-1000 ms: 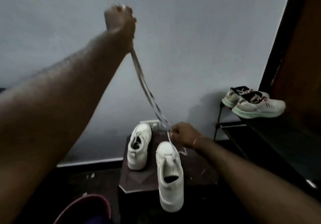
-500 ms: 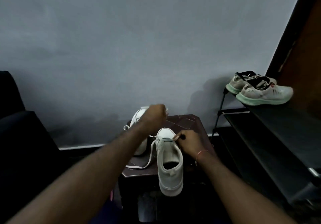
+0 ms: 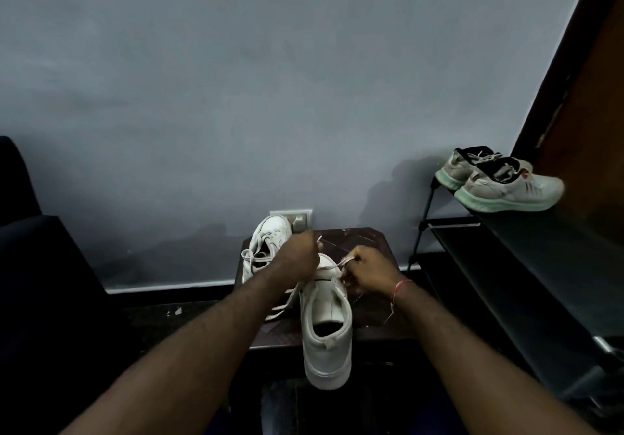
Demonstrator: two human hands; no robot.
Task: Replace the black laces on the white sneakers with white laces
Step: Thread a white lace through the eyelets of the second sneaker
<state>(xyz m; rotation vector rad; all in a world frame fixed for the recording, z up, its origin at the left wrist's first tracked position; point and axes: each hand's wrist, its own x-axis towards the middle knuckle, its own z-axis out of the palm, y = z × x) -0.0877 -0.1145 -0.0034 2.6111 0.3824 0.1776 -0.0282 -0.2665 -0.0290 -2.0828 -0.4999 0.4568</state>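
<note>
Two white sneakers stand on a small dark table (image 3: 371,242). The near sneaker (image 3: 326,336) has its heel hanging over the table's front edge. Its white lace (image 3: 287,303) trails off to the left side. My left hand (image 3: 299,252) is curled over the toe end and grips the lace. My right hand (image 3: 366,271) pinches the other lace end (image 3: 346,260) beside the upper eyelets. The far sneaker (image 3: 266,242), laced in white, lies behind my left hand near the wall.
A black shoe rack (image 3: 506,266) stands at the right, with a pair of grey-white running shoes (image 3: 499,184) on its top shelf. A dark chair (image 3: 40,266) fills the left side. A wall socket (image 3: 299,220) sits behind the table.
My left hand came down from high overhead, where it pulled the lace taut, to the near sneaker's toe. My right hand stayed at the eyelets and now pinches a lace end.
</note>
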